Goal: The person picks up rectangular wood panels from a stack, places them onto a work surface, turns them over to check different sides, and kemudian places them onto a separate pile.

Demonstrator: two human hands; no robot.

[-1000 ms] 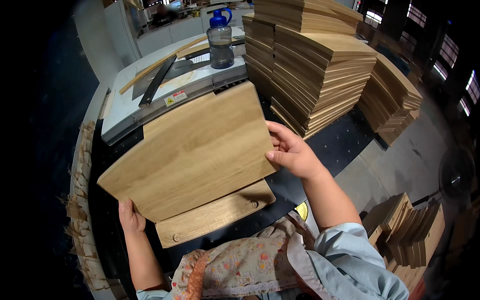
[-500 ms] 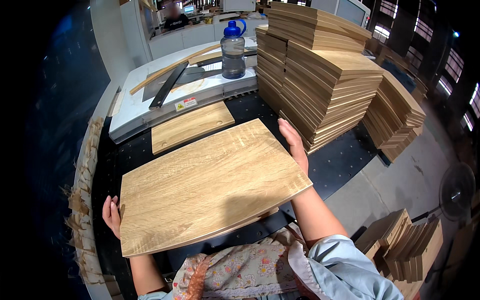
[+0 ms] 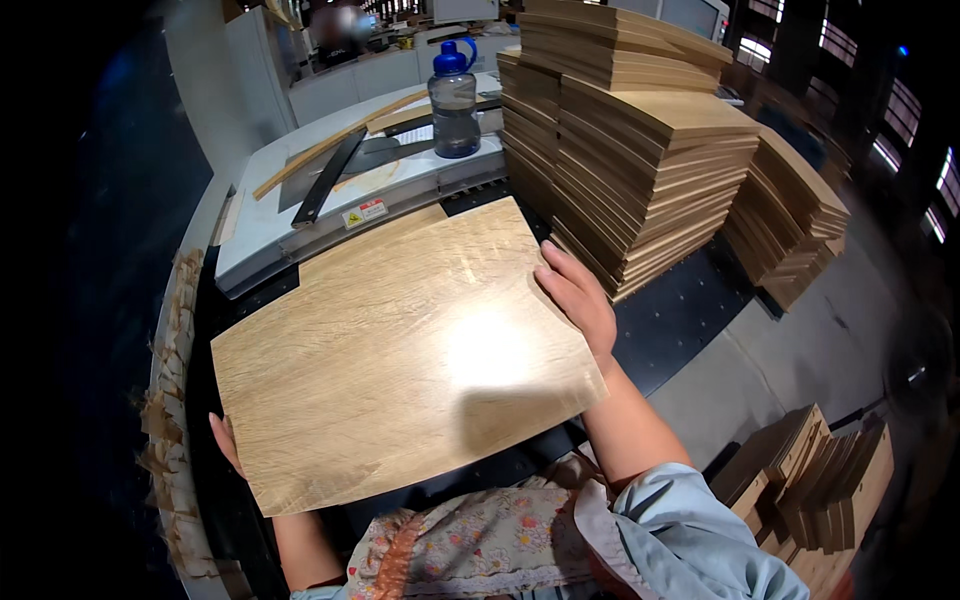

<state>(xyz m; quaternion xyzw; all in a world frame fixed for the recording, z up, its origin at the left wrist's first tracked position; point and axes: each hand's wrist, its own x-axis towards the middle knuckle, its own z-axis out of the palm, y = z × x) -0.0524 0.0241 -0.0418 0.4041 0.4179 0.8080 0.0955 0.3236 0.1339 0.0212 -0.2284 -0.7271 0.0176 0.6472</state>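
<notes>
A wide board with light wood grain (image 3: 360, 370) is between my two hands, in front of my body and above the black work surface. My right hand (image 3: 580, 300) is closed against its right edge, fingers along the side. At the lower left edge, only some fingers of my left hand (image 3: 226, 440) show; the rest is behind the board. Glare and a dark shadow lie on the board's face. Beyond its far edge a strip of another wood board (image 3: 375, 238) shows, partly covered.
Tall stacks of wood boards (image 3: 650, 150) stand at the right rear. A white machine table (image 3: 260, 240) at the back bears a water bottle with a blue lid (image 3: 455, 105) and a black bar (image 3: 330, 175). More boards (image 3: 830, 490) stand lower right. A person (image 3: 335, 45) is far behind.
The board has turned its face more upward and moved slightly left and away, catching a bright glare. It now covers more of the board behind. Less of my left hand shows.
</notes>
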